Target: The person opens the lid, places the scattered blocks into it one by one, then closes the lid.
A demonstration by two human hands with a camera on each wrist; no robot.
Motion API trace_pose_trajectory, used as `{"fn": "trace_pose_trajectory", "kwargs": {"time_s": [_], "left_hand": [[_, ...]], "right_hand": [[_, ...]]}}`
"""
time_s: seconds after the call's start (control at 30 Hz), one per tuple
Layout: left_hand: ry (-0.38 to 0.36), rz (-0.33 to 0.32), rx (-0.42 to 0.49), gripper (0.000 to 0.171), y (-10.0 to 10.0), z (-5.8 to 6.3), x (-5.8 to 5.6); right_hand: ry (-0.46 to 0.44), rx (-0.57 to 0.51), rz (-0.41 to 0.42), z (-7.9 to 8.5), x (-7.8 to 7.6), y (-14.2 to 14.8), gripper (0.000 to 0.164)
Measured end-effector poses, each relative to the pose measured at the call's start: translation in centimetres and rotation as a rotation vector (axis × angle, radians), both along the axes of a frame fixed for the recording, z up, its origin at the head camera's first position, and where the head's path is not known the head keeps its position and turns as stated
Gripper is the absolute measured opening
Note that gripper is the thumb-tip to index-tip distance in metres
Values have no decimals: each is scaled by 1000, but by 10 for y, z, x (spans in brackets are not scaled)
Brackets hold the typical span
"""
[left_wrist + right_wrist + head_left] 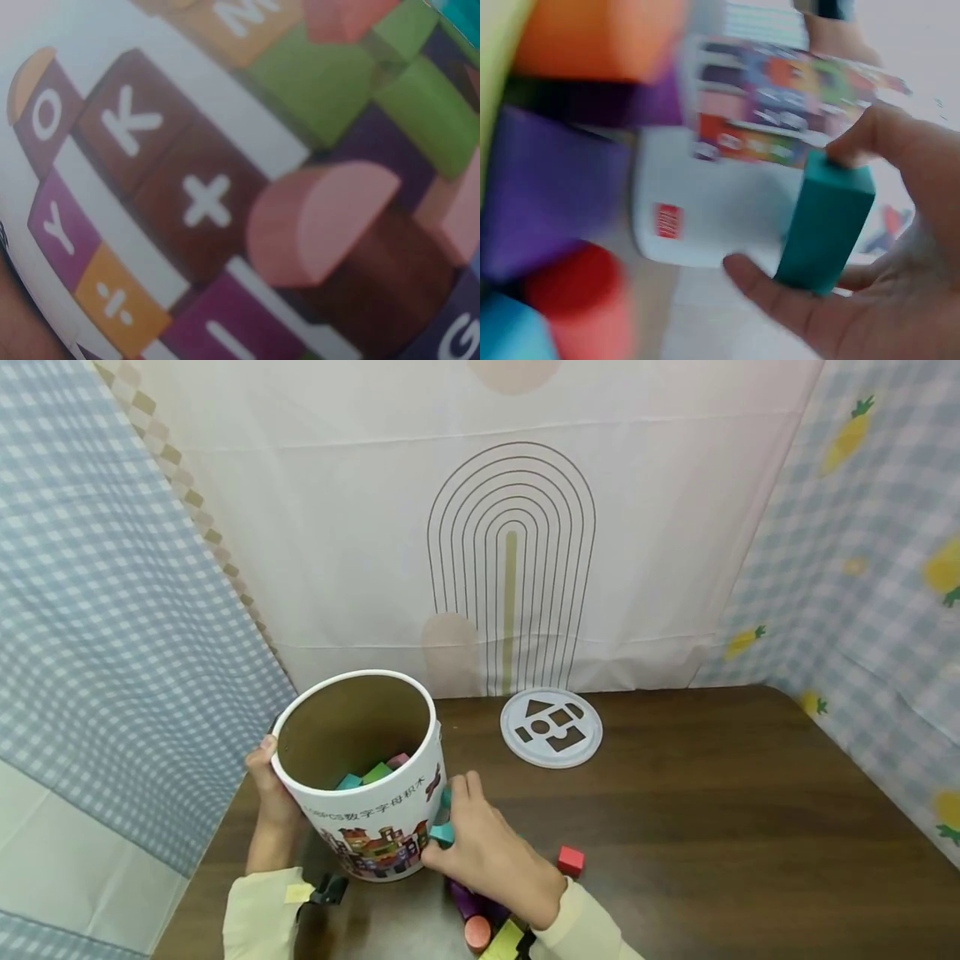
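Note:
A white bucket (375, 827) printed with colourful blocks tilts toward me at the table's left. My left hand (276, 793) holds its left side, thumb up by the rim, most of the fingers hidden behind the wall. Inside lie a green block (377, 772), a teal one and a pink one. My right hand (487, 839) pinches a teal rectangular block (826, 225) between thumb and fingers, close against the bucket's right side and below the rim. The printed wall fills the left wrist view.
Under my right forearm are purple blocks (467, 902), an orange cylinder (477, 933) and a yellow block (504, 942). A red block (571, 860) sits just right of that wrist. At the table's back edge lies a white lid (531, 750) with shaped cut-outs, before a hanging cloth.

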State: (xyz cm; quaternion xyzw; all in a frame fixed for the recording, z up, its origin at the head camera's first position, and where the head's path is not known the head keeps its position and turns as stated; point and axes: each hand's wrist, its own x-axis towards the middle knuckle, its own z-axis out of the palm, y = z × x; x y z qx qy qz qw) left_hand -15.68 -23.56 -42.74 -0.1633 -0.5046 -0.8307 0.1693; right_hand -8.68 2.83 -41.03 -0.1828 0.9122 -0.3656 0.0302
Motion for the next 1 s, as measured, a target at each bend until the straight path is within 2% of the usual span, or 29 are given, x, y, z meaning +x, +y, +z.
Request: {"fn": "trace_pose_trajectory", "kwargs": {"time_s": [0.1, 0.23, 0.3, 0.33, 0.4, 0.47, 0.5, 0.57, 0.67, 0.73, 0.8, 0.87, 1.0], "left_hand": [[-9, -3, -13, 60, -3, 1, 5], [-25, 41, -17, 59, 3, 10, 18], [-17, 18, 11, 57, 4, 13, 22], [-31, 37, 17, 57, 6, 15, 24], [-29, 20, 29, 56, 5, 18, 25], [-32, 22, 36, 57, 5, 22, 24], [-52, 52, 22, 57, 7, 25, 24], [-54, 61, 17, 56, 8, 28, 20], [-70, 96, 5, 55, 13, 31, 15], [-67, 75, 9, 54, 15, 32, 12], [-61, 65, 8, 54, 17, 32, 10], [-59, 61, 7, 55, 18, 31, 9], [-51, 68, 30, 54, 19, 24, 10]], "right_hand": [[112, -137, 23, 18, 4, 2, 67], [395, -355, 65, 43, 8, -2, 68], [539, -454, 102, 58, 6, -7, 68], [599, -482, 123, 67, 5, -10, 70], [693, -486, 179, 85, -1, -18, 72], [722, -446, 246, 98, -12, -28, 72], [702, -411, 274, 104, -18, -33, 72], [627, -284, 308, 109, -29, -43, 72], [463, -24, 284, 113, -41, -54, 61], [357, 179, 258, 117, -45, -59, 53], [258, 330, 246, 123, -50, -64, 41], [150, 433, 261, 129, -55, -69, 30], [-94, 556, 367, 132, -69, -78, 20]]}}
